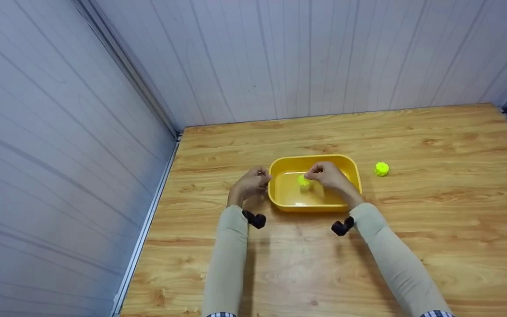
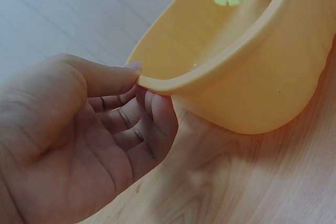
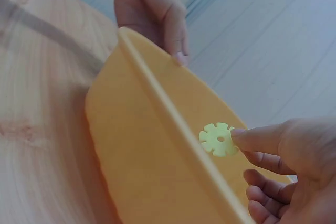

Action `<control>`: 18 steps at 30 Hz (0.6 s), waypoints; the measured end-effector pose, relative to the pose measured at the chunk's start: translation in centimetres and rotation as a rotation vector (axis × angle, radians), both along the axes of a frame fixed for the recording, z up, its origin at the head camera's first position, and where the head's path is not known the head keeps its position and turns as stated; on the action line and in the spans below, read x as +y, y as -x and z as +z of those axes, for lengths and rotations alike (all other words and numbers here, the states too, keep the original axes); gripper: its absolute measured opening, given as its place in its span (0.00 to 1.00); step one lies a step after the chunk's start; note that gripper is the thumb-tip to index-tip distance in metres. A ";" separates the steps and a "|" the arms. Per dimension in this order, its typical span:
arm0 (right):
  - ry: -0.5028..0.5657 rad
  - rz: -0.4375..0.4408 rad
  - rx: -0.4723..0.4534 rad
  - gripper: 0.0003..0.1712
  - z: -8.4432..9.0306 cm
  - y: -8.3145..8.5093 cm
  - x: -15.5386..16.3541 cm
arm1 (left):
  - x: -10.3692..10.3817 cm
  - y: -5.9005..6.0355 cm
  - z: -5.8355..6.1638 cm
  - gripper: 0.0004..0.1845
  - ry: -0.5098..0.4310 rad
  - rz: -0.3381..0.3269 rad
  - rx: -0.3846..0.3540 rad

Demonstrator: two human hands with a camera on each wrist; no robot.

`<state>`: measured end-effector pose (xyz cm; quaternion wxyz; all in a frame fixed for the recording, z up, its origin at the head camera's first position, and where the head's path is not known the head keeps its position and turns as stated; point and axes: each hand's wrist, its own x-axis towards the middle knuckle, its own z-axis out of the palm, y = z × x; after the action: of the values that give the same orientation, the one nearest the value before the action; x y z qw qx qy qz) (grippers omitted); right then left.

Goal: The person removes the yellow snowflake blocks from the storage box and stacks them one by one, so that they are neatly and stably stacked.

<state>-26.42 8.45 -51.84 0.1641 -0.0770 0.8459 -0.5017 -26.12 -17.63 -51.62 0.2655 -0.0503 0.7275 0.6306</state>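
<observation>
A yellow plastic basin [image 1: 288, 205] with rounded corners stands on the wooden table. My left hand [image 1: 251, 184] pinches its left rim, thumb on top and curled fingers beneath, as the left wrist view shows. Over the basin's inside, my right hand [image 1: 332, 178] pinches a notched yellow-green disc [image 3: 217, 139] between thumb and fingertips. The disc is flat, with slots around its edge and a hole in the middle. In the head view its reflection shows on the basin floor below it.
Another yellow-green notched piece [image 1: 382, 169] lies on the table [image 1: 438, 189] to the right of the basin. White panelled walls [image 1: 288, 61] rise behind the table and along its left side.
</observation>
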 end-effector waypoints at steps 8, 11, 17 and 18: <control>0.084 -0.031 -0.030 0.15 1.3 0.1 1.2 | 0.0 0.2 -0.2 0.03 0.001 0.012 0.001; 0.112 -0.054 -0.028 0.16 1.7 0.3 1.8 | 0.0 0.2 -0.2 0.03 0.006 0.009 0.004; 0.119 -0.103 -0.039 0.18 2.3 0.8 3.3 | 0.1 0.1 0.0 0.04 0.006 0.001 -0.011; 0.119 -0.113 -0.042 0.19 2.4 0.8 3.5 | 0.1 0.1 0.0 0.04 0.006 0.002 -0.014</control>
<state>-27.23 11.97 -49.46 0.1485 -0.0284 0.8138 -0.5611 -26.23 -17.53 -51.59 0.2697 -0.0563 0.7274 0.6284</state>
